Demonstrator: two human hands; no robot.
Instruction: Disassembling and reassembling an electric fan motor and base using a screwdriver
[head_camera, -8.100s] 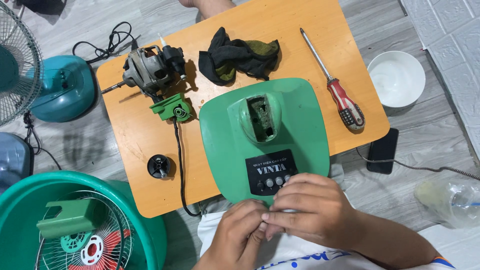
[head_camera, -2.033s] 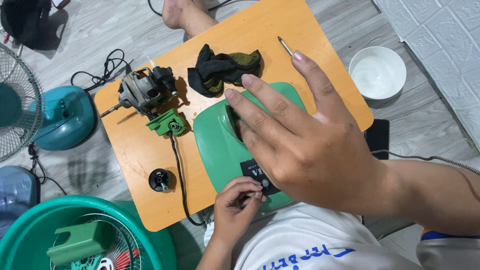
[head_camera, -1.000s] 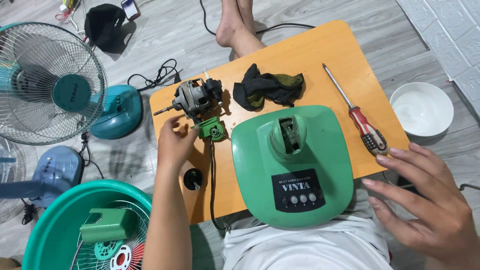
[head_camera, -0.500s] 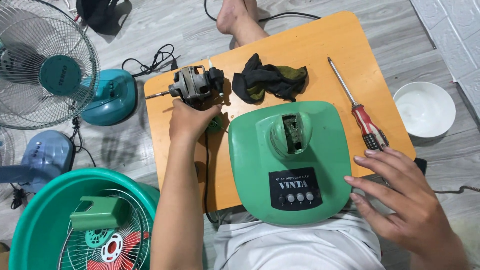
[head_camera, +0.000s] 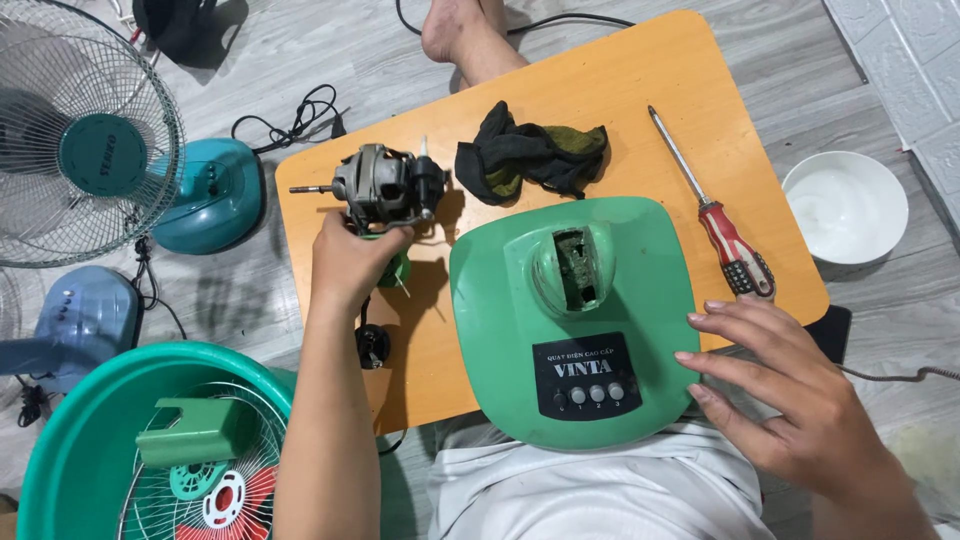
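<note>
Grey floor boards lie under your orange table (head_camera: 640, 90), which fills the middle of the frame. Your left hand (head_camera: 350, 262) is closed around the grey fan motor (head_camera: 385, 187) at the table's left edge, fingers wrapped under it. Your right hand (head_camera: 790, 385), at the lower right, is spread wide, and its fingertips rest at the right edge of the green fan base (head_camera: 575, 320). That base sits low in the middle, with a black label panel (head_camera: 587, 375) and small round buttons near you. Just above it lies a dark cloth (head_camera: 530, 160). A red-handled screwdriver (head_camera: 715, 215) lies to the right, and a white bowl (head_camera: 845, 205) sits on the floor beyond it.
</note>
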